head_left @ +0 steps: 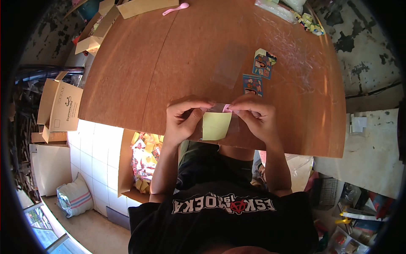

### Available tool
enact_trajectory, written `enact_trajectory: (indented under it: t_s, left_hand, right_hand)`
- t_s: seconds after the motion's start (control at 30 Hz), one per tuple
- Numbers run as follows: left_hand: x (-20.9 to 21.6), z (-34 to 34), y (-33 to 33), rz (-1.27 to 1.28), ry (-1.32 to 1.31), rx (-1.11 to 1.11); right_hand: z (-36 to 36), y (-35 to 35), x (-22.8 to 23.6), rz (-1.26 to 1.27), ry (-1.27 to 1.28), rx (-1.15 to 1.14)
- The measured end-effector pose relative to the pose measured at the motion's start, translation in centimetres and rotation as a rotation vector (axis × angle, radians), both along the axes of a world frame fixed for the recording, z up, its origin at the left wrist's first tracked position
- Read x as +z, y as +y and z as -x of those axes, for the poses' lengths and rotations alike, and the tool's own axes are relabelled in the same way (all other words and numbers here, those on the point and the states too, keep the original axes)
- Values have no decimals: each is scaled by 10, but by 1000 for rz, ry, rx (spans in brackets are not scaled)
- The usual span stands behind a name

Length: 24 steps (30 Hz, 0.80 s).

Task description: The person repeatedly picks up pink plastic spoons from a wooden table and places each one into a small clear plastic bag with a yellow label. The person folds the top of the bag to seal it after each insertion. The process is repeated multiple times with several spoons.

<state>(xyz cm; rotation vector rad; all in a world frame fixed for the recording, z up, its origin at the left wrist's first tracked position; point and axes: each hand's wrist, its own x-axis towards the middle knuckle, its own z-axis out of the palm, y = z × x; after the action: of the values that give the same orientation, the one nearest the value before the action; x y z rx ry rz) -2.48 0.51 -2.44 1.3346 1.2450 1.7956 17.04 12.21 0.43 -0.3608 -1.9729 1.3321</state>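
Between my hands hangs a small clear plastic bag [235,127] with a pale yellow card [216,126] inside it, near the table's front edge. My left hand [186,116] pinches the bag's upper left corner between thumb and fingers. At the upper right corner my right hand [256,115] pinches the bag in the same way. A bit of pink [227,109] shows at the bag's top edge beside my right fingertips; its kind is unclear. Just beyond my right hand lie blue printed cards [252,84], with more blue and yellow cards [264,64] behind them.
Thin clear plastic bags [296,59] spread over the right of the brown wooden table [127,80]. A pink spoon [176,9] lies at the far edge near a cardboard box [146,7]. Below the table's left front, an open carton [125,163] holds many small colourful packets.
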Motion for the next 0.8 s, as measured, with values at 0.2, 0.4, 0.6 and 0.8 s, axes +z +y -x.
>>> enact_trajectory:
  t_s: [0.2, 0.4, 0.6, 0.8]
  left_hand:
    - [-4, 5, 1, -88, 34, -34]
    - [-4, 8, 0, -114, 33, -72]
    - [-3, 3, -3, 13, 20, -35]
    - [-5, 10, -9, 22, -85, -133]
  right_hand:
    - [2, 0, -4, -117, -7, -16]
    - [1, -1, -1, -207, -50, -37]
    - [-1, -3, 3, -213, -65, 12]
    - [4, -16, -10, 8, -44, 23]
